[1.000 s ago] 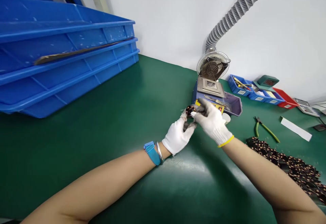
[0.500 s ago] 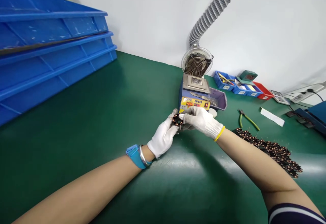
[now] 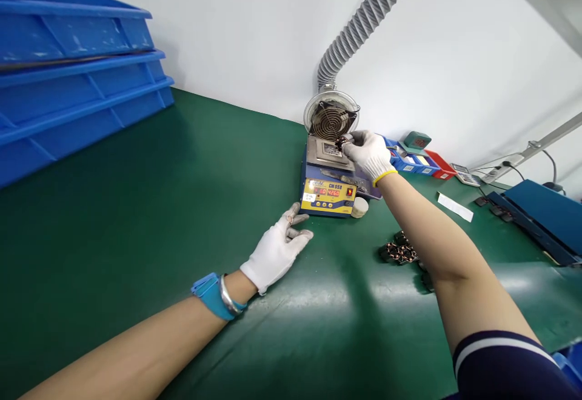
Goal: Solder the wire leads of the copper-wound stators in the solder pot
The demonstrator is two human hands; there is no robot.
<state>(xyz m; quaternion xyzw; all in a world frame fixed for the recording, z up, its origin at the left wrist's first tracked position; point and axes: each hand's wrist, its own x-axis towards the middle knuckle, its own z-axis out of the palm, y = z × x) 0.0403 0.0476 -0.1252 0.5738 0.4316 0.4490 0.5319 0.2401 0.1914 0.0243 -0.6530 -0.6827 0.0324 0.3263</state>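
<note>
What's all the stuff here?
Machine: one, blue-yellow, centre
Coil part: one, black-copper, at machine
Other coil parts: several, black-copper, right
Fan: one, dark, centre
Hose: one, grey, top
Round object: one, white, centre
Stacked trays: several, blue, left
Small bins: several, blue and red, right
Display: one, green, right
Paper strip: one, white, right
Box: one, blue, right
Table: one, green, underneath
Wall: one, white, back
Left hand: one, white-gloved, near machine
Right hand: one, white-gloved, holding coil part
</note>
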